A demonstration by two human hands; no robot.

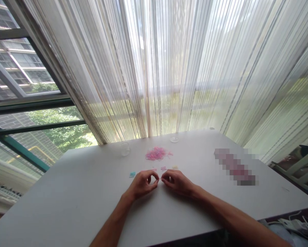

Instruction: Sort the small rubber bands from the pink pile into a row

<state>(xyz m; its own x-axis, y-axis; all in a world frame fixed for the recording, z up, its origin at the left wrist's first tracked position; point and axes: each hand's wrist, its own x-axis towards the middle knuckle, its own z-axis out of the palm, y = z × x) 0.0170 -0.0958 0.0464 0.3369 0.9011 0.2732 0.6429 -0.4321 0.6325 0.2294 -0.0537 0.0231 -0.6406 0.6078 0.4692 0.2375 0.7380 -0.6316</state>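
Note:
My left hand (145,183) and my right hand (176,180) meet over the white table (92,202), thumb and forefinger of each pinched together. A tiny pale pink thing (160,178) shows between the two sets of fingertips, too small to name. Just beyond my hands lies a loose pile of thin pink and purple strands or bands (157,153). Between pile and hands is a row of small pieces: a turquoise one (132,174) on the left, a pink one (163,168) in the middle, and a pale yellow one (174,167) on the right. Another pink piece is partly hidden behind my left hand.
A clear round container (125,149) stands at the back left, and a clear shallow dish (174,139) near the far edge. A blurred-out pinkish object (234,167) lies to the right. Sheer curtains (164,68) hang behind the table. White cables (297,223) lie at the lower right.

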